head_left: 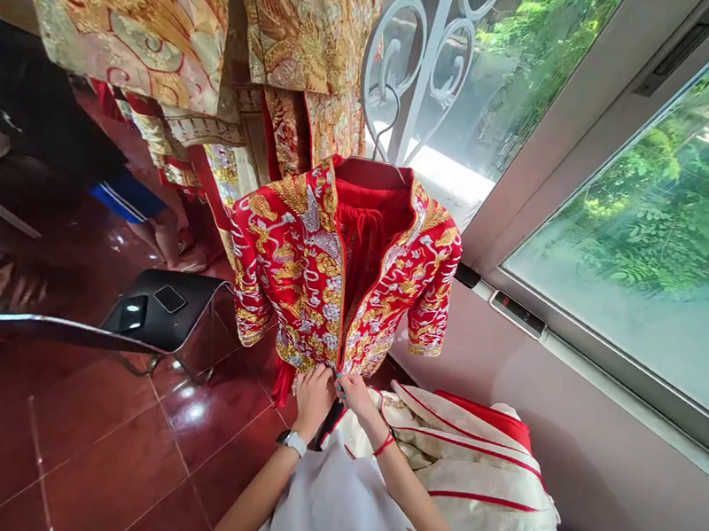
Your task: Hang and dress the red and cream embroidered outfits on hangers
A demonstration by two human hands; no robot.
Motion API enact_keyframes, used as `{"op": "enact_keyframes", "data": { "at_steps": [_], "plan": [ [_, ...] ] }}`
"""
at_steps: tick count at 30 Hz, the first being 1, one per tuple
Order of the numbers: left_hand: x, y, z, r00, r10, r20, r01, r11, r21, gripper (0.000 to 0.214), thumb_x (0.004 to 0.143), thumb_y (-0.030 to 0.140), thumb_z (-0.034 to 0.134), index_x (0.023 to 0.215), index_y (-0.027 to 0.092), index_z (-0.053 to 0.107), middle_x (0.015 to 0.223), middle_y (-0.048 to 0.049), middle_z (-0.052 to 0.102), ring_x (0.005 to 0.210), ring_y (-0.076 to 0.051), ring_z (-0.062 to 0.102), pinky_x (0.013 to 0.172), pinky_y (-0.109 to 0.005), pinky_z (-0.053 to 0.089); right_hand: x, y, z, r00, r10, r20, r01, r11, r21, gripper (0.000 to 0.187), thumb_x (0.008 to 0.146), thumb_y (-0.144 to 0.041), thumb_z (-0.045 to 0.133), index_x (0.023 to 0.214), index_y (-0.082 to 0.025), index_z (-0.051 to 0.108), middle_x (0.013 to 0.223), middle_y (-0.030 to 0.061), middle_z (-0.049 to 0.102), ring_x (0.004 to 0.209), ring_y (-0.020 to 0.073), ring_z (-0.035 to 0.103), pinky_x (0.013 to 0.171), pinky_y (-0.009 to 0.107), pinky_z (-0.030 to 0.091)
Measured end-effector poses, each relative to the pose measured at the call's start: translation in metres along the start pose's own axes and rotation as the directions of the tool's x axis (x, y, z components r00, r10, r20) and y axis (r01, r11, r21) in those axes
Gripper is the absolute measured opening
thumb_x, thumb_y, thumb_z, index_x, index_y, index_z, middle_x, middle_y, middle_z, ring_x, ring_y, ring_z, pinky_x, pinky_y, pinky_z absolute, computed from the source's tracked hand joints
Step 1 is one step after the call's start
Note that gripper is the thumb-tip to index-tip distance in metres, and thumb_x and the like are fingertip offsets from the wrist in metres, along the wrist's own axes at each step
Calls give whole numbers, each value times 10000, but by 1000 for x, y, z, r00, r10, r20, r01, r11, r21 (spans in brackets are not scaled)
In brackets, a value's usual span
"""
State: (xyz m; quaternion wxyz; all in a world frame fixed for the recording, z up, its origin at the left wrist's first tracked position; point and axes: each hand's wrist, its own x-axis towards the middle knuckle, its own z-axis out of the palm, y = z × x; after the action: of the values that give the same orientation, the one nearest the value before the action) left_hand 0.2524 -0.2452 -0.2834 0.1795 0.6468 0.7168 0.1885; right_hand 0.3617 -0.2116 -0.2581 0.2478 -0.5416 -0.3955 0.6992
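Note:
A red jacket [314, 268] with gold and silver embroidery hangs on a hanger hooked to a white scrolled iron grille [421, 52]. Its front is open, showing a red lining. My left hand [312, 395], with a watch on the wrist, pinches the bottom hem at the left front edge. My right hand [356, 394], with a red string on the wrist, pinches the hem at the right front edge. Both hands meet at the bottom of the front opening. What the fingertips hold there is too small to make out beyond the hem.
More gold and red embroidered garments [166, 11] hang at upper left. A black chair [159, 311] with two phones stands on the red tiled floor [66, 426]. Cream cloth with red stripes [483, 474] lies at right under a large window [662, 233].

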Motion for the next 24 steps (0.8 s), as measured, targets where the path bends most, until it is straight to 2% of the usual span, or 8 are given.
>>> {"op": "enact_keyframes", "data": {
  "at_steps": [2,5,9,13,17,19,21,24],
  "plan": [
    [4,2,2,999,35,29,-35,999,22,201,849,90,496,903,191,660,979,-116,714,998,-288,648,879,-385,382,-4,-4,-1,1000,14,16,-14,1000,23,290,752,-260,531,506,-221,382,434,-86,308,413,51,191,424,220,129],
    [7,-1,9,999,35,26,-34,998,-50,188,882,127,498,884,203,670,922,-109,728,951,-289,667,884,-379,384,-4,-20,-2,999,24,38,-27,998,63,258,760,-277,523,543,-229,391,439,-104,275,407,51,154,422,219,133],
    [10,-4,16,998,-28,-62,16,984,-177,157,921,239,536,886,215,688,898,-126,744,911,-299,678,879,-378,389,14,-68,-7,998,-53,22,50,992,119,220,785,-275,495,597,-231,391,472,-106,265,426,56,149,438,220,142],
    [12,-2,13,998,-60,-22,57,994,-91,202,952,288,510,885,203,681,847,-119,737,855,-292,689,863,-373,387,28,-108,-9,988,-156,19,152,978,142,223,785,-278,527,614,-227,393,491,-94,300,447,60,179,456,226,150],
    [31,9,-6,993,-80,-83,74,995,-73,252,912,384,587,1041,180,661,1002,-142,731,957,-322,683,858,-369,388,19,-106,2,986,-168,10,166,977,137,266,773,-316,567,586,-229,398,462,-99,284,432,57,165,453,241,119],
    [48,16,-19,991,-60,-117,52,996,-72,254,924,323,551,1103,170,650,1068,-159,718,1002,-328,672,873,-376,384,13,-99,9,985,-174,-9,174,974,146,288,775,-339,574,579,-230,391,455,-98,292,426,55,170,452,244,119],
    [64,22,-29,994,-19,-109,11,997,-74,228,933,232,500,1079,173,665,1042,-156,719,998,-316,671,885,-377,377,10,-96,13,983,-183,-28,185,969,162,312,775,-351,580,574,-233,373,451,-99,288,424,53,174,453,242,122],
    [77,27,-33,994,19,-109,-28,996,-89,236,949,206,475,1048,180,688,1018,-152,728,976,-300,674,877,-369,378,8,-110,12,981,-193,-39,196,961,196,315,758,-355,585,571,-237,362,448,-105,272,420,48,158,448,240,109]
  ]
}}
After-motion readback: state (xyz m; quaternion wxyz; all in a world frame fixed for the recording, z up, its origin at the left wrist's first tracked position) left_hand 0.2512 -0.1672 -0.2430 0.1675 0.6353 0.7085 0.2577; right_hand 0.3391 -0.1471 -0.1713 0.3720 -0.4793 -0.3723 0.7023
